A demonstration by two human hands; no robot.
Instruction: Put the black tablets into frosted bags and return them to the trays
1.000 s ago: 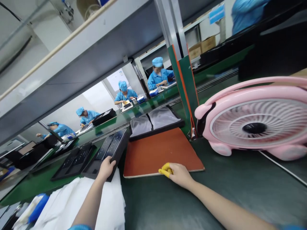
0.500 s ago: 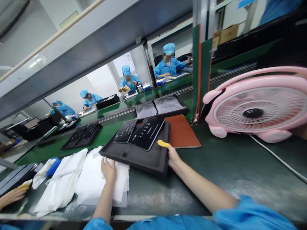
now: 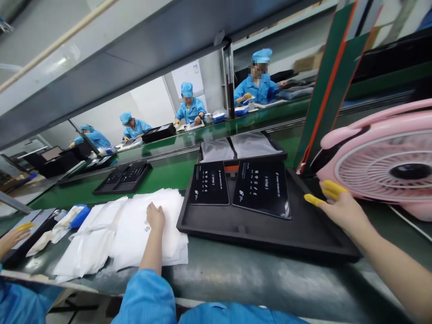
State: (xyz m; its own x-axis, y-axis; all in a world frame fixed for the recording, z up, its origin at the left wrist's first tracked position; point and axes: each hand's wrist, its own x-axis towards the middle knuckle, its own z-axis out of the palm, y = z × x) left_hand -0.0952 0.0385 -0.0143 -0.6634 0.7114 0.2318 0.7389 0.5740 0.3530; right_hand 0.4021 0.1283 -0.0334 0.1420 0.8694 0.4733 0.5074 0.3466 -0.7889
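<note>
My left hand (image 3: 155, 217) rests on a stack of white bags (image 3: 131, 238), fingers curled and pinching at the top bag. To its right a shallow black foam tray (image 3: 209, 222) sits on the green bench. Two black glass-fronted panels with white printing lie in the tray: a left panel (image 3: 209, 183) and a larger right panel (image 3: 262, 189), skewed, with its lower corner toward me. My right hand (image 3: 344, 207), with yellow finger cots, is off the tray's right side, fingers apart and holding nothing.
A pink fan (image 3: 381, 157) stands at the right. Behind the tray lies another tray with bagged panels (image 3: 253, 146); a further black tray (image 3: 123, 177) is at the left. A co-worker's hand (image 3: 15, 238) is at far left, and several co-workers sit across the line.
The black tray has moved right and lies flatter on the bench, over the orange-brown folder. My right hand has let go of it and opened; my left hand has moved onto the white bags.
</note>
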